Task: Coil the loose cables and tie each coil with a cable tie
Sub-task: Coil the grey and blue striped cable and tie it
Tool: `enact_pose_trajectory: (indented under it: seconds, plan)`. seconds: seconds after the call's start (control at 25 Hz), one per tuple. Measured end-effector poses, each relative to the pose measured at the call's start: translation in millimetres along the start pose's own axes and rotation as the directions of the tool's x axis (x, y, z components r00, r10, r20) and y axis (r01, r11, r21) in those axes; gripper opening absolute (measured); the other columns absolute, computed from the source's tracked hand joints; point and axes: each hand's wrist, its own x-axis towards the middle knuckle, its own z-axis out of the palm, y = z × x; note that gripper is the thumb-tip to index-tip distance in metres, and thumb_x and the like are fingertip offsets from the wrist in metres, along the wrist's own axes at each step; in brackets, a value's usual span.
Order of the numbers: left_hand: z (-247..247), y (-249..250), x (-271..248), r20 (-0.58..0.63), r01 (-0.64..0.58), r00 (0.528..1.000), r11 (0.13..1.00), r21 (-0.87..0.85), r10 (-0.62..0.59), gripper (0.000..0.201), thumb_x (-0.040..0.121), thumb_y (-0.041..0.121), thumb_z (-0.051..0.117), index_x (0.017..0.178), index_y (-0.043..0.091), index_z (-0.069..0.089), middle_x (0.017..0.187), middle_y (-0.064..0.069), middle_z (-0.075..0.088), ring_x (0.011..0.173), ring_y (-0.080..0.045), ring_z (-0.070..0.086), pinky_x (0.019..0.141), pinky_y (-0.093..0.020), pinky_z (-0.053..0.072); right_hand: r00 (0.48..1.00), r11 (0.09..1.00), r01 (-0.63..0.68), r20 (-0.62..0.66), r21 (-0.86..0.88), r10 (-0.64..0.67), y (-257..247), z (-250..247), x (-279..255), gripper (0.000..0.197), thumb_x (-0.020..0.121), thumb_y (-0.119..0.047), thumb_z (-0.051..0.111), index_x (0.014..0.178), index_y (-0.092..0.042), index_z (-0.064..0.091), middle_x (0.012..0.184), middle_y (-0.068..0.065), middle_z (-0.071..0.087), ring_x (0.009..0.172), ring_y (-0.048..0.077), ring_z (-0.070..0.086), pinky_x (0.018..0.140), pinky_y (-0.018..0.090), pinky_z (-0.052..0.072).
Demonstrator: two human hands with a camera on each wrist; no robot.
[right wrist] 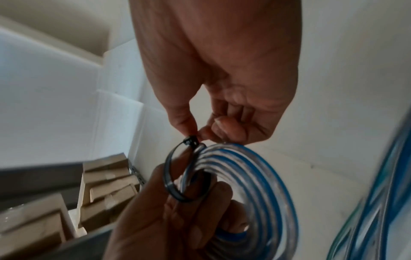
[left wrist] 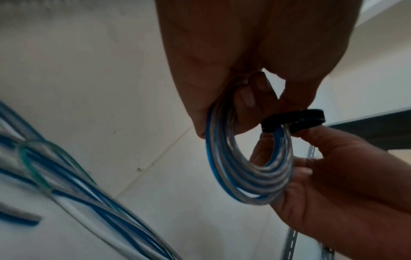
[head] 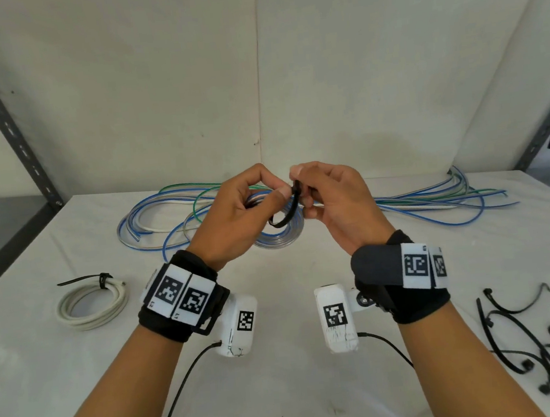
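Wrist views show black tie [right wrist: 172, 177] looped round blue-striped coil [right wrist: 262, 184].

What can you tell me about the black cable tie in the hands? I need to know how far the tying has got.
The black cable tie is a thin, flat, glossy plastic strap bent into a wide, loose loop round one side of the clear-and-blue cable coil. It is not cinched: a gap shows inside the loop. The right hand pinches its small square head; the left hand holds strap and coil together, above the table.
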Motion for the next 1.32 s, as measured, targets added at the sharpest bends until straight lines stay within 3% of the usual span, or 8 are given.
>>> enact_pose_trajectory:
  seconds: [0.08, 0.2, 0.4, 0.68, 0.84, 0.96, 1.08, 1.32]
  plan:
    - [0.2, -0.3, -0.4, -0.006, 0.011, 1.0, 1.0, -0.019, -0.011, 0.012, 0.099, 0.012, 0.06, 0.088, 0.011, 0.059, 0.063, 0.008, 0.056, 0.056, -0.011, 0.039, 0.058, -0.024, 0.036, 0.998, 0.998, 0.016, 0.053, -0.064, -0.012, 1.2, -1.2, -0.9, 0.018, 0.096, -0.016, 0.064, 0.079, -0.009, 0.066, 0.063, 0.0, 0.052, 0.055, 0.012, 0.042, 0.05, 0.023, 0.032]
    - [-1.5, -0.7, -0.5, -0.018, 0.026, 0.999, 0.999, -0.022, -0.027, 0.012, 0.1, 0.012, 0.059, 0.088, 0.009, 0.058, 0.056, 0.013, 0.053, 0.052, -0.007, 0.037, 0.056, -0.02, 0.034, 0.996, 0.992, 0.066, 0.062, -0.111, -0.06, 1.9, -4.5, -1.7, 0.026, 0.096, -0.02, 0.067, 0.072, -0.012, 0.064, 0.056, -0.005, 0.052, 0.054, 0.011, 0.041, 0.05, 0.021, 0.032]
    - [4.8, 0.3, -1.5, 0.042, 0.114, 0.993, 0.987, -0.112, -0.11, 0.01, 0.08, 0.027, 0.061, 0.07, 0.029, 0.059, 0.05, 0.013, 0.041, 0.049, -0.011, 0.028, 0.052, -0.025, 0.024, 0.997, 0.993, 0.07, 0.025, -0.1, -0.067, 5.6, -0.8, -0.7, 0.03, 0.099, -0.018, 0.062, 0.069, -0.013, 0.064, 0.059, 0.001, 0.047, 0.058, 0.014, 0.04, 0.055, 0.024, 0.034]
    - [6.4, 0.9, -2.8, 0.168, 0.167, 0.977, 0.959, -0.227, -0.13, 0.018, 0.086, 0.016, 0.055, 0.069, 0.015, 0.048, 0.056, 0.005, 0.033, 0.047, -0.008, 0.025, 0.048, -0.02, 0.022, 0.986, 1.0, 0.022, -0.165, -0.006, -0.022, 14.5, -13.3, 12.7, 0.031, 0.1, -0.02, 0.061, 0.07, -0.01, 0.06, 0.061, 0.001, 0.045, 0.056, 0.012, 0.04, 0.052, 0.024, 0.038]
    - [2.9, 4.8, -2.0, 0.166, 0.21, 0.972, 0.928, -0.308, -0.165, 0.029, 0.086, 0.014, 0.051, 0.058, 0.024, 0.05, 0.05, 0.01, 0.035, 0.042, -0.007, 0.025, 0.051, -0.026, 0.022, 0.999, 0.975, -0.03, -0.036, -0.22, 0.023, 21.6, -12.6, 12.4, 0.027, 0.101, -0.025, 0.059, 0.078, -0.011, 0.061, 0.067, 0.001, 0.055, 0.06, 0.014, 0.051, 0.059, 0.029, 0.045]
    - [-1.6, 5.9, -1.8, 0.151, 0.229, 0.971, 0.892, -0.39, -0.183, 0.032, 0.086, 0.012, 0.049, 0.056, 0.023, 0.05, 0.046, 0.012, 0.032, 0.04, -0.006, 0.022, 0.05, -0.026, 0.023, 0.97, 0.895, 0.226, 0.005, -0.384, -0.242, 14.6, -9.5, 7.3, 0.011, 0.098, -0.031, 0.062, 0.094, -0.021, 0.064, 0.091, -0.004, 0.068, 0.086, 0.017, 0.068, 0.077, 0.034, 0.055]
    - [-4.3, 4.4, -0.8, 0.132, 0.237, 0.971, 0.845, -0.48, -0.197, 0.026, 0.085, 0.012, 0.05, 0.06, 0.018, 0.047, 0.048, 0.008, 0.023, 0.046, -0.013, 0.011, 0.048, -0.023, 0.019, 0.896, 0.856, 0.429, 0.251, -0.289, -0.365, 1.1, -6.1, -3.9, 0.004, 0.097, -0.018, 0.064, 0.094, -0.017, 0.066, 0.089, -0.004, 0.07, 0.085, 0.011, 0.068, 0.081, 0.025, 0.054]
    - [-3.3, 6.6, -0.8, 0.145, 0.234, 0.972, 0.792, -0.563, -0.184, 0.026, 0.089, 0.015, 0.047, 0.064, 0.015, 0.039, 0.048, 0.007, 0.017, 0.041, -0.01, 0.014, 0.042, -0.017, 0.035, 0.873, 0.909, 0.366, 0.411, -0.201, -0.261, -2.6, -7.7, -7.9, 0.003, 0.096, -0.014, 0.061, 0.096, -0.017, 0.062, 0.084, -0.008, 0.066, 0.078, 0.012, 0.062, 0.076, 0.029, 0.055]
